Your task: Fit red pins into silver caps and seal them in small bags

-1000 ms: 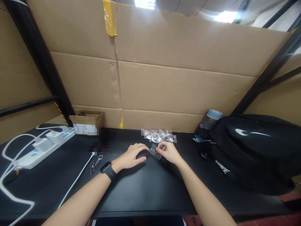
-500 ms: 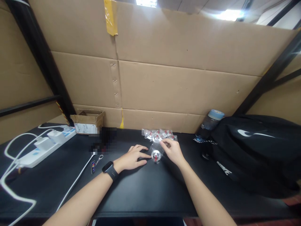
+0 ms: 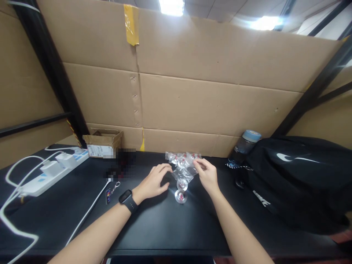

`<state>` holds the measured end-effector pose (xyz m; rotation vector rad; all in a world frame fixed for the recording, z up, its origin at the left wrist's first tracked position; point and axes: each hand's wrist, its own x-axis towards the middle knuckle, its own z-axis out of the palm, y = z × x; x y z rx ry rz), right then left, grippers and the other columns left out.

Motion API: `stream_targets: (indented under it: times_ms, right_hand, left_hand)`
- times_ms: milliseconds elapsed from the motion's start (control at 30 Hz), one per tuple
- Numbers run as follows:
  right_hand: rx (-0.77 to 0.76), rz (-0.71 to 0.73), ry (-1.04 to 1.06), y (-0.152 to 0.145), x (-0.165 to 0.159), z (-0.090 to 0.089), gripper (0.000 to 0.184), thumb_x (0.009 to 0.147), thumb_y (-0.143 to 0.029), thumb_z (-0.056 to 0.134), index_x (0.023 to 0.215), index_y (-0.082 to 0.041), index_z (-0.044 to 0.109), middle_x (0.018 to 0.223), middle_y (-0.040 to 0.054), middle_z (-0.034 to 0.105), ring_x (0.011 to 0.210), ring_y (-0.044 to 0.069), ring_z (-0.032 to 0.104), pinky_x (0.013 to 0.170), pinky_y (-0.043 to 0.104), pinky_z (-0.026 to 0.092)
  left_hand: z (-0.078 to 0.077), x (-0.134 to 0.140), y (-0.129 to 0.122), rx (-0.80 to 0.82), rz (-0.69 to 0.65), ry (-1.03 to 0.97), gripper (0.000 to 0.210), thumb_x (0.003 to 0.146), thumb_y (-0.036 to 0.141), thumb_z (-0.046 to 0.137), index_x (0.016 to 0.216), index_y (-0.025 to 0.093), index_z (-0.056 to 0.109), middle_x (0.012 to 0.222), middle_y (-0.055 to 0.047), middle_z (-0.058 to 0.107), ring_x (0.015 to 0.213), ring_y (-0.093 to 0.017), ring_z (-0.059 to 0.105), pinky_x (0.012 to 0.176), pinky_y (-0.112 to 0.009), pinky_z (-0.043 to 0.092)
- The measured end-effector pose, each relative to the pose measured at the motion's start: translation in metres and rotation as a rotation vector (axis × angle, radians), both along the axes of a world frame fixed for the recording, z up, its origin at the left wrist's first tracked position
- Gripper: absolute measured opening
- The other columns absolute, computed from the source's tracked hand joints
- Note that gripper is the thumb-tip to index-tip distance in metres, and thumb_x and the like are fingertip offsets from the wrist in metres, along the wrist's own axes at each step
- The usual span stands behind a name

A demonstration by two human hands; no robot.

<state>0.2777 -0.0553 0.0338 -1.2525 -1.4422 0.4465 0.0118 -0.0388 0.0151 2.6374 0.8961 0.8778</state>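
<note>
Clear wrap [image 3: 184, 174] in your R hand [image 3: 207, 175] partly hid the row of pkts [image 3: 173, 157] behind, so you couldn't get an exact ct. Red marks on the 2 near discs [image 3: 180, 197] were too blurry to ID. Btm edge cut off your forearms [image 3: 96, 223], R edge the black bag [image 3: 297, 187]; carton label [image 3: 97, 150] was too sm. to read.

There is room to pass over the near middle of the desk [image 3: 165, 231], short of the two shiny discs [image 3: 180, 197]. Behind them, plastic packets [image 3: 173, 158] and the cardboard wall [image 3: 178, 106] block the way. The backpack [image 3: 299, 183] and bottle [image 3: 243, 148] bar the right; a power strip [image 3: 34, 187] and white cable [image 3: 89, 212] obstruct the left.
</note>
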Motion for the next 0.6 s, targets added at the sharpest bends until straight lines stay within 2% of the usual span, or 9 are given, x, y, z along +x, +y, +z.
stream_targets:
  times_ms: [100,200,300,400,500,600]
  right_hand:
    - [-0.084,0.088,0.134,0.001,-0.008,-0.005,0.038,0.085,-0.055,0.067,0.095,-0.019,0.072,0.085,0.0092,0.072,0.066,0.021,0.065,0.053,0.03,0.051]
    - [-0.144,0.178,0.208,0.001,-0.018,-0.009,0.038,0.081,-0.055,0.071,0.093,-0.018,0.072,0.077,0.0063,0.069,0.054,0.016,0.058,0.048,0.029,0.049]
    - [-0.183,0.241,0.192,0.0,-0.023,-0.012,0.039,0.083,-0.055,0.069,0.093,-0.017,0.071,0.074,0.0047,0.067,0.052,0.015,0.056,0.049,0.028,0.047]
    - [-0.179,0.248,0.093,-0.001,-0.024,-0.013,0.041,0.091,-0.055,0.059,0.102,-0.017,0.071,0.082,0.0063,0.069,0.062,0.017,0.061,0.056,0.028,0.05]
    - [-0.107,0.201,-0.075,-0.001,-0.023,-0.013,0.036,0.096,-0.049,0.053,0.111,-0.02,0.069,0.097,0.0082,0.07,0.078,0.019,0.064,0.069,0.029,0.052]
    - [-0.048,0.179,-0.277,0.0,-0.018,-0.015,0.028,0.096,-0.04,0.054,0.113,-0.022,0.067,0.105,0.0081,0.068,0.088,0.021,0.063,0.079,0.032,0.052]
  left_hand:
    - [0.006,0.008,-0.009,0.182,0.012,0.031,0.05,0.085,0.02,0.063,0.134,0.026,0.053,0.147,-0.009,0.05,0.135,-0.03,0.044,0.11,-0.046,0.036]
    - [0.006,0.015,-0.015,0.314,-0.039,0.13,0.042,0.094,0.016,0.052,0.134,0.029,0.055,0.143,-0.008,0.056,0.131,-0.029,0.049,0.103,-0.046,0.037]
    - [0.001,0.018,-0.016,0.357,-0.093,0.182,0.035,0.103,0.016,0.04,0.129,0.029,0.06,0.129,-0.006,0.066,0.114,-0.023,0.06,0.091,-0.04,0.04]
    - [-0.001,0.014,-0.007,0.337,-0.082,0.174,0.035,0.105,0.02,0.037,0.127,0.03,0.063,0.121,-0.005,0.071,0.101,-0.02,0.064,0.086,-0.038,0.041]
    - [-0.001,-0.001,0.017,0.299,0.079,0.123,0.036,0.105,0.024,0.038,0.128,0.031,0.064,0.124,-0.006,0.071,0.105,-0.023,0.063,0.09,-0.042,0.041]
    - [-0.005,-0.024,0.049,0.248,0.366,0.07,0.038,0.103,0.023,0.038,0.127,0.03,0.066,0.13,-0.008,0.068,0.117,-0.028,0.059,0.098,-0.048,0.037]
